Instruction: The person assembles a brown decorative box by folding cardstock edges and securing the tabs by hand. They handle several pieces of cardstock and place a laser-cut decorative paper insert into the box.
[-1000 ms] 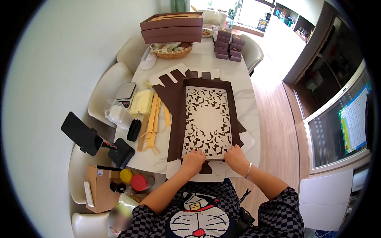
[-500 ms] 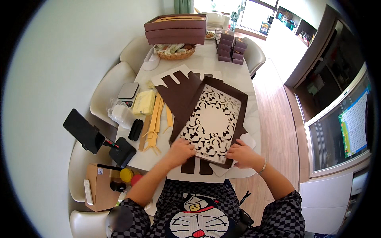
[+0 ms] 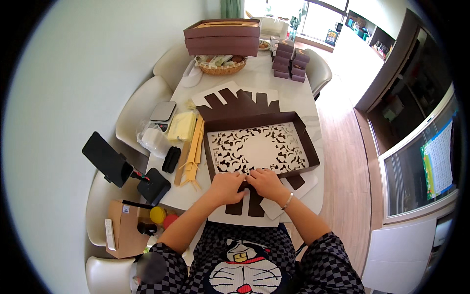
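Across the marble-patterned table (image 3: 254, 81), a brown cardboard tray (image 3: 254, 123) lies lengthwise left to right, beyond the left hand (image 3: 227, 188) and right hand (image 3: 267, 184); both, equally near, pinch its near wall.

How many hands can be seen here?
2: the left hand and the right hand, side by side at the near wall of the shallow brown tray. No others show.

tray (image 3: 305, 139): dark brown | liner (image 3: 259, 152): white — dark scrollwork | sleeves (image 3: 327, 264): black and grey check | far boxes (image 3: 282, 61): purplish, apparently
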Demonstrator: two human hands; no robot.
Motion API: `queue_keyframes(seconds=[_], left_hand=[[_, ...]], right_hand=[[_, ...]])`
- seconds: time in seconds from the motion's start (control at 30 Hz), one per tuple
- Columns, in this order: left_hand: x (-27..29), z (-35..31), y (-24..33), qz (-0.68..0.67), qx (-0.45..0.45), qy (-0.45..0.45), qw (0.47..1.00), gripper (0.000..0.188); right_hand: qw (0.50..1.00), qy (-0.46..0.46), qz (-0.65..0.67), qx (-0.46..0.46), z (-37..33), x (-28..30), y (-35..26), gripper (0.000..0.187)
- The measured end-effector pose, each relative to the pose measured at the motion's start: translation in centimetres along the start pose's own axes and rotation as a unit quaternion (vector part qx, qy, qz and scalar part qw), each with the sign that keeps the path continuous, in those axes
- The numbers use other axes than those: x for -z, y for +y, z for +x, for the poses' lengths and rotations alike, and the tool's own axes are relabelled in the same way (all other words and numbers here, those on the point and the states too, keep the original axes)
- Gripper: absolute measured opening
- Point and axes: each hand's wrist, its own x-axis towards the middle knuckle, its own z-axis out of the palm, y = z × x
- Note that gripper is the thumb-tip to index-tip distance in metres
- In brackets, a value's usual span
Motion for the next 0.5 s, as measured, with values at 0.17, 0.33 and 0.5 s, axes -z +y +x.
queue_keyframes(seconds=[0.17,0.33,0.5], left_hand=[[-3.4,-0.6,-3.2,0.080,-0.012,0.027,0.996,0.021],[-5.2,-1.1,-4.4,0.053,-0.024,0.054,0.997,0.020],[-5.0,-0.9,-4.9,0.071,-0.033,-0.004,0.997,0.019]], right_hand=[[0.997,-0.044,0.024,-0.066,0.8,-1.5,-0.6,0.022],[0.990,-0.088,0.015,-0.113,-0.3,-1.9,0.2,0.019],[0.984,-0.133,0.016,-0.121,0.1,-2.7,-0.4,0.016]])
